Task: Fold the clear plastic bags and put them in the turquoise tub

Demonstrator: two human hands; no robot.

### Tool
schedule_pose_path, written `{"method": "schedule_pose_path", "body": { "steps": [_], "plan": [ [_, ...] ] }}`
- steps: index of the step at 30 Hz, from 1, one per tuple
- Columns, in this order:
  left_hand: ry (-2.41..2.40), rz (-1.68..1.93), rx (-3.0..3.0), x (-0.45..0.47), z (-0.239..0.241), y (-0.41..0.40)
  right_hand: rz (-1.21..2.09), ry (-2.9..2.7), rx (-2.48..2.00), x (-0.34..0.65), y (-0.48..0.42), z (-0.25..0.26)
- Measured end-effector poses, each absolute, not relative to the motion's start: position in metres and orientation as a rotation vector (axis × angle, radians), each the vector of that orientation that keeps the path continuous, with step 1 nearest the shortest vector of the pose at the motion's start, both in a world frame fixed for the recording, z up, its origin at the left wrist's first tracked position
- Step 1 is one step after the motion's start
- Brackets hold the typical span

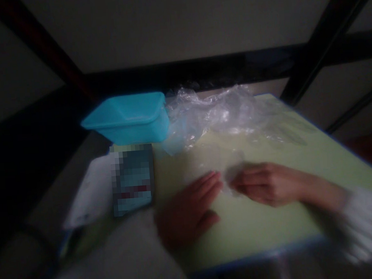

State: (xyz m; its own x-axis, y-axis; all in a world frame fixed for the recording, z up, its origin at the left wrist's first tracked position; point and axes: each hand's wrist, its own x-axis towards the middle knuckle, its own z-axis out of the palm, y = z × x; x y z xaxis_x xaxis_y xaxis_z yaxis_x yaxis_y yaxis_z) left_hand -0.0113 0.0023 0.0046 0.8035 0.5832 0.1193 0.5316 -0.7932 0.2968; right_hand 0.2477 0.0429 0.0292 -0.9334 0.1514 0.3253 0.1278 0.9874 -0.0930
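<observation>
The picture is dim and smeared by motion. My left hand (189, 209) lies flat on the pale green table (275, 226), fingers stretched out toward the right. My right hand (265, 185) is curled, its fingertips pinched on a small piece of clear plastic film (231, 172) just beyond my left fingertips. Behind both hands a crumpled heap of clear plastic (222, 113) spreads over the far part of the table.
A turquoise plastic tub (130, 118) stands at the table's far left corner. In front of it lies a blurred-out card or packet (133, 179) beside a white sheet (88, 193). Dark frame bars (318, 32) run behind the table, whose blue edge is close on the right.
</observation>
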Motion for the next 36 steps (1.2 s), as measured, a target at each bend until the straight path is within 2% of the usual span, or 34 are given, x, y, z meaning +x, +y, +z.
{"method": "schedule_pose_path", "body": {
  "steps": [11, 20, 26, 28, 36],
  "plan": [
    [0.844, 0.281, 2.757, -0.012, 0.005, 0.002, 0.067, -2.793, -0.181, 0.247, 0.043, 0.025],
    [0.832, 0.283, 2.718, -0.013, 0.002, 0.003, -0.189, -2.78, -0.005, 0.251, 0.047, 0.019],
    [0.851, 0.242, 2.711, -0.011, 0.004, 0.002, -0.226, -2.738, 0.011, 0.251, 0.048, 0.016],
    [0.848, 0.25, 2.716, -0.011, 0.004, 0.003, -0.128, -2.718, -0.017, 0.25, 0.048, 0.016],
    [0.82, 0.287, 2.76, -0.01, 0.004, 0.004, 0.6, -2.484, -0.232, 0.249, 0.046, 0.027]
  ]
}}
